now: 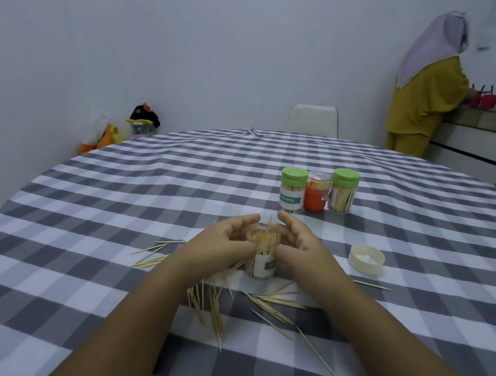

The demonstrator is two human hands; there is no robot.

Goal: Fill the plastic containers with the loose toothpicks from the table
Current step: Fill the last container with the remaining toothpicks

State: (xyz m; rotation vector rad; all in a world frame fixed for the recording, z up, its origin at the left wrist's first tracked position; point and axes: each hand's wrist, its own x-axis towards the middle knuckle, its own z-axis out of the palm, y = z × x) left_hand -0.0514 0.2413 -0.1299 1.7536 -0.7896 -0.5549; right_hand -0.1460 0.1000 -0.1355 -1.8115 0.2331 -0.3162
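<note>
Now both hands, left (226, 245) and right (301, 248), grip the open toothpick container (262, 252)

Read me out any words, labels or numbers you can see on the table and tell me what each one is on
"TOTHPICK" or close to it, its first letters cut off by the curve: teal band on the left green-lidded container.
White label on the open container between the hands: dark strip with print, too blurred to read.
Small label on the orange container: too small to read.
Right green-lidded container: no readable text.
</note>
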